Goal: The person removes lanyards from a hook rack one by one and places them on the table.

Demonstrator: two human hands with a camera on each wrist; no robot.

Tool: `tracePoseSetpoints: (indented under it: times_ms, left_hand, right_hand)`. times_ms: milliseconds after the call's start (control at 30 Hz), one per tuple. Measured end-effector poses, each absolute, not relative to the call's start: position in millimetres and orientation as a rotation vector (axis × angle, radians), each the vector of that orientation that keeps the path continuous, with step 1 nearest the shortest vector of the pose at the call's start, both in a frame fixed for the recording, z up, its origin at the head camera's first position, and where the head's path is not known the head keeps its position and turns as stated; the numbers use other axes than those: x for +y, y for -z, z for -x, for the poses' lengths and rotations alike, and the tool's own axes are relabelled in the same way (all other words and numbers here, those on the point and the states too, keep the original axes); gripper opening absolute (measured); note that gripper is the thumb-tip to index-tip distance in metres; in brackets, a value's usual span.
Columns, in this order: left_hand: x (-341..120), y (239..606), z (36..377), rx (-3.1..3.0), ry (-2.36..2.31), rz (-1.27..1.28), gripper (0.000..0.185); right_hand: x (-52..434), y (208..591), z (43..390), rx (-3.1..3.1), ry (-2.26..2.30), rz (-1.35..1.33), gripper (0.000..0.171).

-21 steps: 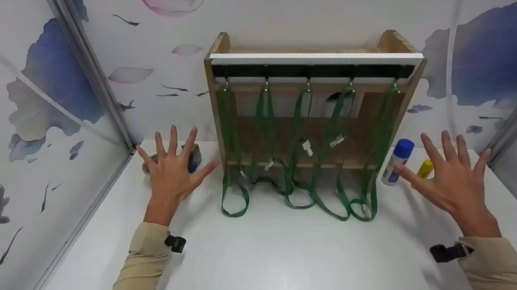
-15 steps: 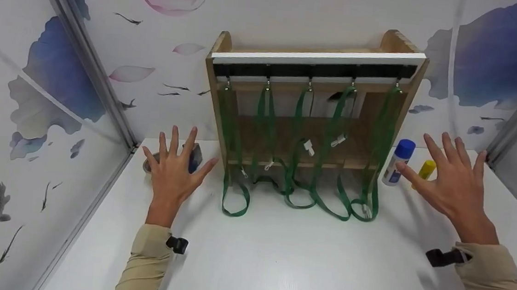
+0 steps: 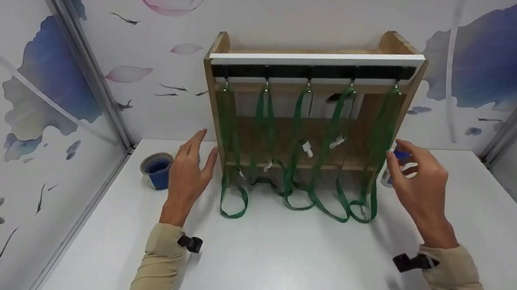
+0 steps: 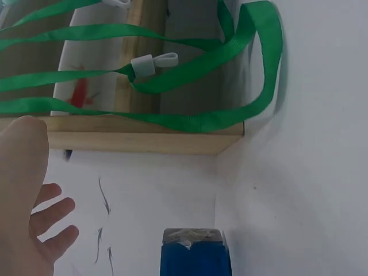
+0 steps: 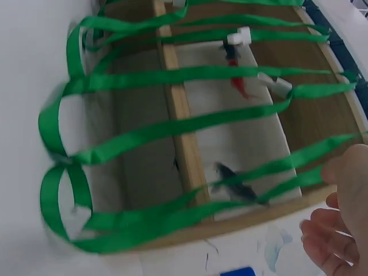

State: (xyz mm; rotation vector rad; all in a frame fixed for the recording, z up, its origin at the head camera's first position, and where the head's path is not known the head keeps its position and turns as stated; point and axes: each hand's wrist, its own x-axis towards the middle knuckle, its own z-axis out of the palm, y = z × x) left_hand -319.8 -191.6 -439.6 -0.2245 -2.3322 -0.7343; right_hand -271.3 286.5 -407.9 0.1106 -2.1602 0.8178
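Head view shows a white tabletop [image 3: 286, 267] carrying a wooden rack [image 3: 310, 107] at its rear edge, five green lanyards [image 3: 326, 168] hanging from hooks under the top rail, their loops pooling on the surface. Left hand [image 3: 189, 172] hovers with relaxed fingers just beside the rack's left post, holding nothing. Right hand [image 3: 414, 185] hangs near the rack's right post, fingers loosely bent, empty. A blue tape roll [image 3: 157, 171] sits toward the left edge; a blue-capped bottle [image 3: 398, 163] stands behind the right hand.
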Motion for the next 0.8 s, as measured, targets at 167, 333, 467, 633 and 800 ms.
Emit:
tracePoseSetpoints:
  times_ms: [167,333,467,633,800]
  left_hand:
    - [-181,436,328,-2.302,0.925,0.280,0.054]
    - [-173,436,337,-2.252,1.102,0.376,0.051]
    - [-170,438,339,-2.251,1.143,0.375,0.050]
    - [-170,442,337,-2.274,1.141,0.342,0.049]
    - [-169,443,336,-2.270,1.147,0.327,0.049]
  right_hand:
    - [269,405,282,-2.079,-0.930,-0.058,0.033]
    - [260,405,291,-2.026,-1.029,-0.001,0.027]
    - [258,406,293,-2.021,-1.057,0.020,0.027]
    - [257,407,294,-2.066,-1.078,0.030,0.038]
    - [253,407,294,-2.096,-1.111,0.023,0.045]
